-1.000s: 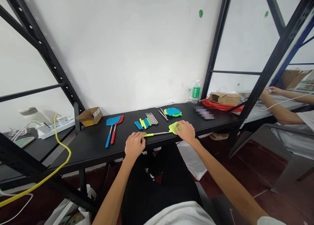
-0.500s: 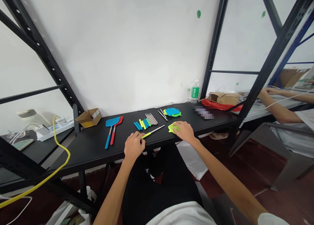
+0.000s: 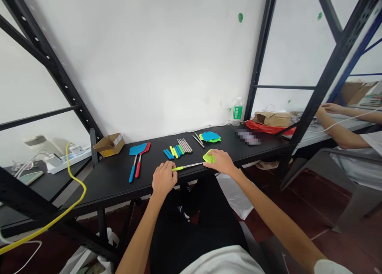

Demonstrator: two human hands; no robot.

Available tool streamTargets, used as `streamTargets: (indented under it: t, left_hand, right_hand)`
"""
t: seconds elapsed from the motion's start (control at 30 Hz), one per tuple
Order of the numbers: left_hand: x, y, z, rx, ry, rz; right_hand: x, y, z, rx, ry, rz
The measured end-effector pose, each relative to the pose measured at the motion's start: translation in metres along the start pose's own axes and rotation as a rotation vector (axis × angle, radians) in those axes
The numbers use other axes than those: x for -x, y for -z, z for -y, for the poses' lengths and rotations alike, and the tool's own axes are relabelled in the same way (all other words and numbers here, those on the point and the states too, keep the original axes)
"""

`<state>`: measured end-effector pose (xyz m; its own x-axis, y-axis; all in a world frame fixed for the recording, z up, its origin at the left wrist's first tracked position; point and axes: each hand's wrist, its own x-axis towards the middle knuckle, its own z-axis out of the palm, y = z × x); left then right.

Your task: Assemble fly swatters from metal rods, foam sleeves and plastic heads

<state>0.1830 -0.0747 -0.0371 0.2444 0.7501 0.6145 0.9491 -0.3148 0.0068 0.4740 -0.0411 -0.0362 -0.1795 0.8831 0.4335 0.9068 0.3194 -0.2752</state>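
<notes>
My left hand (image 3: 164, 177) is closed on the yellow-green grip of a metal fly swatter rod (image 3: 192, 165), which points right along the table's front edge. In my right hand (image 3: 222, 162) is a yellow-green perforated fly swatter head (image 3: 209, 157); the rod's tip meets its near edge by my fingertips, and whether the two are joined I cannot tell. Beyond my hands lie several coloured handle grips (image 3: 174, 151), a row of metal rods (image 3: 185, 145), a few separate rods (image 3: 198, 140) and a stack of blue and green swatter heads (image 3: 210, 136).
A blue fly swatter (image 3: 134, 162) and a red one (image 3: 142, 159) lie left on the black table (image 3: 113, 178). An open cardboard box (image 3: 110, 145) stands behind them. At the back right are a water bottle (image 3: 237, 111) and a red bag (image 3: 265, 128). A co-worker's arm (image 3: 340, 124) shows far right.
The rod has swung from slanting up to lying nearly level, its tip now at the swatter head. My right hand has turned the head and shifted it slightly left.
</notes>
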Motion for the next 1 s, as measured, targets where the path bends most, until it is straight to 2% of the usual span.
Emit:
streamTargets:
  t: [0.37, 1.0]
  left_hand:
    - [0.000, 0.003, 0.000, 0.011, -0.008, 0.056]
    - [-0.001, 0.009, -0.005, 0.006, 0.098, 0.130]
  right_hand:
    - [0.004, -0.003, 0.011, -0.002, 0.136, -0.020]
    - [-0.003, -0.006, 0.005, -0.023, -0.056, -0.024]
